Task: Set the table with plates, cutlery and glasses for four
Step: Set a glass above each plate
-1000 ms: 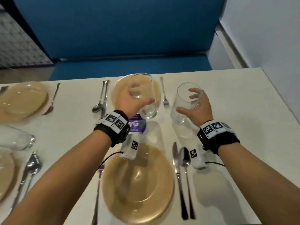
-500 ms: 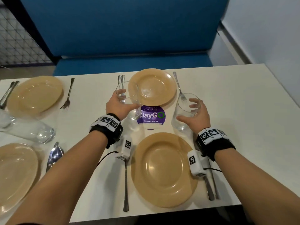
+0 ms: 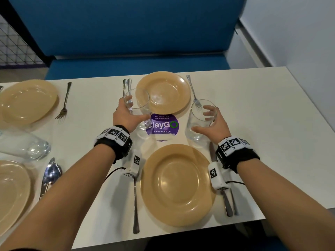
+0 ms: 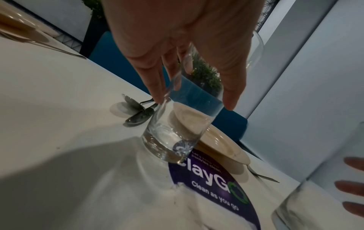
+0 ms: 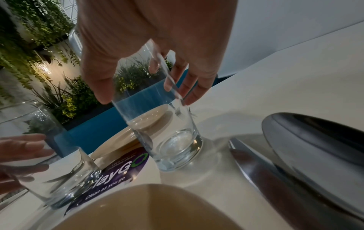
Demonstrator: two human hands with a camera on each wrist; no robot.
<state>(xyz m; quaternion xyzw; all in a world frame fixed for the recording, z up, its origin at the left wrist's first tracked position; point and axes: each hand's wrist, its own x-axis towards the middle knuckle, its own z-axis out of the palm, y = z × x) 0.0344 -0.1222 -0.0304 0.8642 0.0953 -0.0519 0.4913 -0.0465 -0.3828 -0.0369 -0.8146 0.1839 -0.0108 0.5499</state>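
Glasses | left hand [image 3: 125,118] gripped left glass [image 3: 137,105], tilted, just left of purple sticker [image 3: 164,126] | right hand [image 3: 214,125] curled round right glass [image 3: 199,119], standing right of sticker | step: placing glasses | next: stand left glass upright, release both.

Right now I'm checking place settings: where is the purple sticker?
In the head view, the purple sticker lies mid-table between the two right-side plates, flanked by the two held glasses.

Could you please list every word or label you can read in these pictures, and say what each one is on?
"Let's keep our pantries clean" on the round purple sticker on the table.
"ClayGO" on the same sticker; the left glass covers part of the C.
"Clean as you go" along its lower edge.
Wristband markers: black-and-white codes, no words.
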